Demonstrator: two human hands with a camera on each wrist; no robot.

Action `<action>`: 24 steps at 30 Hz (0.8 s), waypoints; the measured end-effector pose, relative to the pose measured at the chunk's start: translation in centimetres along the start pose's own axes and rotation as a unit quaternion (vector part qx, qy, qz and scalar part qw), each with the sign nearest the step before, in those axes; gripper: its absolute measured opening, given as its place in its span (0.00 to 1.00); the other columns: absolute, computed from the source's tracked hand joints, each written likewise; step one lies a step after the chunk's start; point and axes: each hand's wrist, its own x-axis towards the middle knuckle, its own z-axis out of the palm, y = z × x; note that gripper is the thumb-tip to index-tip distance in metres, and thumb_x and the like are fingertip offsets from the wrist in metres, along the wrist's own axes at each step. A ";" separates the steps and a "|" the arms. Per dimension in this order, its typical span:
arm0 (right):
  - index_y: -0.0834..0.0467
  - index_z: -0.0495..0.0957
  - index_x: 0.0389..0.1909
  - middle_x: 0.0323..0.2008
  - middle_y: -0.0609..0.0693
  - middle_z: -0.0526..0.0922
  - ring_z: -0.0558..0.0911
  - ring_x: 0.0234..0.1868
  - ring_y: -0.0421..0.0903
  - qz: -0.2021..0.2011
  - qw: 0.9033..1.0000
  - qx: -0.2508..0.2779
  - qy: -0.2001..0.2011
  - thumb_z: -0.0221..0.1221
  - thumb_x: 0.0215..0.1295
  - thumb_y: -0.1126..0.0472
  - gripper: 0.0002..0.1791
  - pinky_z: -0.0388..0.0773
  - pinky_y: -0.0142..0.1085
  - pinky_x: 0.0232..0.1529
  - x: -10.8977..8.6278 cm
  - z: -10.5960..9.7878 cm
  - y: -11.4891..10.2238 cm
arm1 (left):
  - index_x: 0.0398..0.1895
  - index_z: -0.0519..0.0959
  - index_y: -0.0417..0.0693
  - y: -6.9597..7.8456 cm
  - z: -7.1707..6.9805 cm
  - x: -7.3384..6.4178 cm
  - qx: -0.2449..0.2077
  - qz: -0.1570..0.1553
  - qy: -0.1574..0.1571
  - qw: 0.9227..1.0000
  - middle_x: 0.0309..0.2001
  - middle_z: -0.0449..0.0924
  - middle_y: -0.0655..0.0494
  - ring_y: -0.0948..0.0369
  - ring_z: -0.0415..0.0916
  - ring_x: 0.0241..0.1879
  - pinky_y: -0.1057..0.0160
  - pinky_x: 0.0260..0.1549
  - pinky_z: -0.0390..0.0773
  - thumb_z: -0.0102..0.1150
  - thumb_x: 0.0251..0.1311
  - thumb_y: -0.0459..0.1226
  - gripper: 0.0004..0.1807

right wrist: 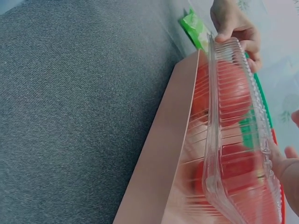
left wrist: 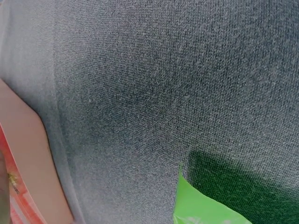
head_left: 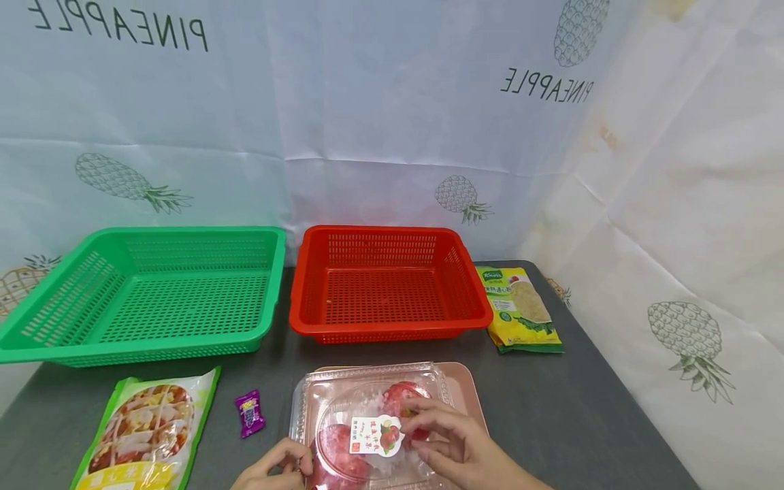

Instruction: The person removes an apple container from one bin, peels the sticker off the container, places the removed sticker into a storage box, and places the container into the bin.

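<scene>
Fingers of the left hand (head_left: 277, 466) pinch the edge of one clear plastic box (head_left: 361, 408) of at least two red fruits (head_left: 343, 452) over one pink tray (head_left: 467, 393), the right hand (head_left: 458, 444), fingers loosely spread, at its lid.

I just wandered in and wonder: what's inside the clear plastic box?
Round red fruits show through the clear lid. What lies under the label and right hand can't be seen.

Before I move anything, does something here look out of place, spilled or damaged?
Nothing looks spilled or damaged around the clear box. Only the wall cloth behind the red basket looks odd: its PINEAPPLE lettering reads right to left, with several pineapples crown-down.
</scene>
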 end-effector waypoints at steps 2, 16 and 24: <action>0.65 0.72 0.56 0.66 0.66 0.58 0.60 0.68 0.46 -0.009 1.000 -0.003 -0.004 0.54 0.68 0.69 0.17 0.70 0.34 0.57 0.1 0.0 0.0 | 0.32 0.76 0.52 -0.1 0.0 0.0 0.004 0.009 -0.001 1.000 0.38 0.68 0.57 0.68 0.66 0.31 0.76 0.23 0.68 0.53 0.41 0.10 0.27; 0.63 0.75 0.52 0.61 0.68 0.63 0.65 0.64 0.43 -0.079 0.996 -0.047 -0.002 0.55 0.66 0.71 0.14 0.73 0.35 0.54 1.0 0.5 0.3 | 0.29 0.76 0.55 -0.2 0.1 -0.2 0.027 0.005 0.014 1.000 0.38 0.68 0.59 0.70 0.67 0.31 0.75 0.22 0.68 0.59 0.40 0.13 0.26; 0.64 0.76 0.50 0.62 0.67 0.63 0.66 0.63 0.48 -0.133 0.988 -0.074 -0.003 0.55 0.66 0.72 0.13 0.74 0.38 0.54 1.7 0.6 0.6 | 0.27 0.76 0.52 -0.2 0.2 -0.1 0.019 0.013 0.019 1.000 0.38 0.68 0.58 0.69 0.67 0.30 0.75 0.22 0.67 0.60 0.40 0.13 0.23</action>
